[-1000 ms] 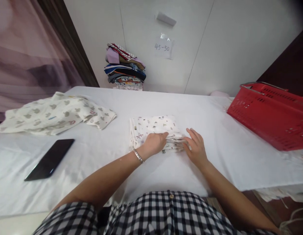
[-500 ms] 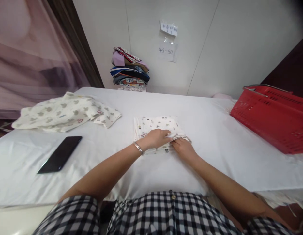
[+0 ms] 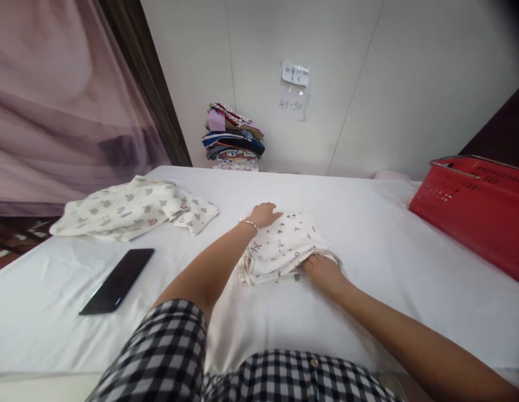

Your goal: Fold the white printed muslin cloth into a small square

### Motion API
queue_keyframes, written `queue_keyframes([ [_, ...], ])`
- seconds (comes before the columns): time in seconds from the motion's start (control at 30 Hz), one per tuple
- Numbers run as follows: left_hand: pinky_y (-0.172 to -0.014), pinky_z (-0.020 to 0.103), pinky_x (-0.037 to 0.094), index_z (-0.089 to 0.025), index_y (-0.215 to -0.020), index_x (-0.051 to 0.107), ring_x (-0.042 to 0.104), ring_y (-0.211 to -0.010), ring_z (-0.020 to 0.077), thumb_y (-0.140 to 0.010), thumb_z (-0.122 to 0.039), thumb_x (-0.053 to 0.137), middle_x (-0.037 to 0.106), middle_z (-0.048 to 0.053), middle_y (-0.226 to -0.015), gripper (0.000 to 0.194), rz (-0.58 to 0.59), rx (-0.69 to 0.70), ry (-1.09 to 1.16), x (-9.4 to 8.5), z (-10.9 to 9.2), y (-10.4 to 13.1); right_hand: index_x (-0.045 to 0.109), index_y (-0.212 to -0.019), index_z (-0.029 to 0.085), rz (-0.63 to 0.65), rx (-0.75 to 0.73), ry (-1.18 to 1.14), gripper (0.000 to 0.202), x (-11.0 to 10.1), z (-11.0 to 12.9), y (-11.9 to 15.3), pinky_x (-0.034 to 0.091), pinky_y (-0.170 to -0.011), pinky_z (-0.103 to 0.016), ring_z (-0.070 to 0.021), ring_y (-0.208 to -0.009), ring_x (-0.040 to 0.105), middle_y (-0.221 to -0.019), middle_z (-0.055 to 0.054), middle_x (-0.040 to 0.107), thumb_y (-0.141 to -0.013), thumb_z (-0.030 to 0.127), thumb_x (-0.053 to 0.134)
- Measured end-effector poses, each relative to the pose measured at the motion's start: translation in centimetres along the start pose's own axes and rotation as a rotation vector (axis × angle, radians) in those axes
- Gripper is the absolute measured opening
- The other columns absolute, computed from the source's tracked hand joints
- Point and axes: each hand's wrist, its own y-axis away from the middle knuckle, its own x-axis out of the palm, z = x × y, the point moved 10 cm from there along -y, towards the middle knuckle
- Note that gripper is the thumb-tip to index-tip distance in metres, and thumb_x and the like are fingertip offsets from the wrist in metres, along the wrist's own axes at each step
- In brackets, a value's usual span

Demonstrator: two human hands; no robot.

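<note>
A folded white cloth point(image 3: 288, 237) with a small scattered print lies in layers on the white-covered table. My left hand point(image 3: 264, 214), a silver bracelet at its wrist, rests on the cloth's far left corner with fingers stretched out. At the near right edge, my right hand point(image 3: 325, 273) holds the layers, its fingertips tucked in among them and partly hidden. Whether this cloth is a garment or a plain sheet cannot be made out.
A crumpled cream cloth with grey motifs point(image 3: 129, 209) lies at the left, behind a black phone point(image 3: 119, 281). Against the wall stands a stack of folded clothes point(image 3: 234, 137). On the right sits a red basket point(image 3: 472, 206). A pink curtain point(image 3: 53, 111) hangs at the left.
My left hand has moved from the cloth's near edge to its far left corner. My right hand stays at the near right edge. The camera view has shifted slightly.
</note>
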Motion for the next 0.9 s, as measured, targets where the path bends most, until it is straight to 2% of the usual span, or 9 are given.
queue_keyframes([
  [0.1, -0.103, 0.042, 0.027, -0.015, -0.128, 0.044, 0.040, -0.124, 0.0263, -0.088, -0.053, 0.035, 0.044, 0.013, -0.137, 0.056, 0.017, 0.018, -0.023, 1.5, 0.1, -1.0, 0.061, -0.104, 0.011, -0.110, -0.041, -0.063, 0.026, -1.1, -0.2, 0.4, 0.048, -0.075, -0.034, -0.0222, -0.087, 0.058, -0.095, -0.011, 0.064, -0.087, 0.008, 0.042],
  [0.23, -0.101, 0.045, 0.026, -0.015, -0.118, 0.052, 0.039, -0.122, 0.0275, -0.090, -0.054, 0.027, 0.048, 0.015, -0.133, 0.055, 0.046, 0.031, -0.044, 3.6, 0.7, -1.3, 0.061, -0.100, 0.015, -0.219, -0.073, -0.185, 0.029, -2.3, -0.6, 1.9, 0.046, -0.074, -0.033, -0.0199, -0.086, 0.055, -0.092, -0.009, 0.063, -0.091, 0.010, 0.034],
  [0.37, -0.102, 0.046, 0.025, -0.017, -0.118, 0.053, 0.036, -0.125, 0.0272, -0.090, -0.056, 0.024, 0.044, 0.013, -0.136, 0.056, 0.040, 0.050, -0.059, 4.2, 1.0, -1.3, 0.061, -0.098, 0.016, -0.252, -0.062, -0.230, 0.031, -2.6, -0.4, 2.8, 0.046, -0.072, -0.033, -0.0192, -0.085, 0.054, -0.091, -0.009, 0.063, -0.092, 0.011, 0.032],
  [0.5, -0.103, 0.047, 0.025, -0.019, -0.119, 0.053, 0.034, -0.129, 0.0276, -0.088, -0.057, 0.025, 0.042, 0.012, -0.139, 0.056, 0.051, 0.040, -0.065, 4.2, 1.1, -1.4, 0.061, -0.099, 0.013, -0.292, -0.070, -0.245, 0.029, -2.9, -0.1, 3.1, 0.046, -0.075, -0.034, -0.0201, -0.088, 0.054, -0.095, -0.010, 0.063, -0.092, 0.010, 0.034],
  [0.67, -0.105, 0.048, 0.023, -0.021, -0.120, 0.052, 0.033, -0.130, 0.0268, -0.088, -0.056, 0.026, 0.042, 0.011, -0.139, 0.055, 0.038, 0.029, -0.047, 4.2, 1.2, -1.6, 0.061, -0.104, 0.014, -0.222, -0.061, -0.272, 0.026, -2.0, -0.5, 3.5, 0.047, -0.072, -0.034, -0.0203, -0.085, 0.054, -0.092, -0.009, 0.063, -0.093, 0.013, 0.038],
  [0.77, -0.107, 0.047, 0.021, -0.020, -0.126, 0.047, 0.035, -0.129, 0.0252, -0.089, -0.055, 0.027, 0.042, 0.010, -0.140, 0.055, 0.038, 0.025, -0.018, 3.7, 1.1, -1.6, 0.056, -0.115, 0.014, -0.232, -0.088, -0.278, 0.028, -2.1, -0.5, 4.5, 0.047, -0.080, -0.038, -0.0221, -0.096, 0.054, -0.104, -0.011, 0.063, -0.092, 0.013, 0.041],
  [0.83, -0.109, 0.046, 0.019, -0.020, -0.129, 0.044, 0.037, -0.129, 0.0232, -0.090, -0.054, 0.028, 0.042, 0.010, -0.140, 0.055, 0.001, 0.062, 0.019, 2.6, 0.1, -0.9, 0.052, -0.121, 0.013, -0.263, -0.114, -0.306, 0.032, -2.4, -0.4, 5.6, 0.044, -0.090, -0.042, -0.0236, -0.108, 0.051, -0.113, -0.013, 0.061, -0.091, 0.011, 0.043],
  [0.9, -0.110, 0.044, 0.019, -0.019, -0.128, 0.045, 0.037, -0.128, 0.0220, -0.090, -0.053, 0.029, 0.044, 0.009, -0.138, 0.053, -0.057, 0.184, 0.064, 1.2, -2.5, 0.9, 0.050, -0.124, 0.014, -0.280, -0.116, -0.326, 0.035, -2.7, -0.4, 6.8, 0.041, -0.097, -0.045, -0.0240, -0.116, 0.047, -0.120, -0.013, 0.058, -0.090, 0.009, 0.044],
])
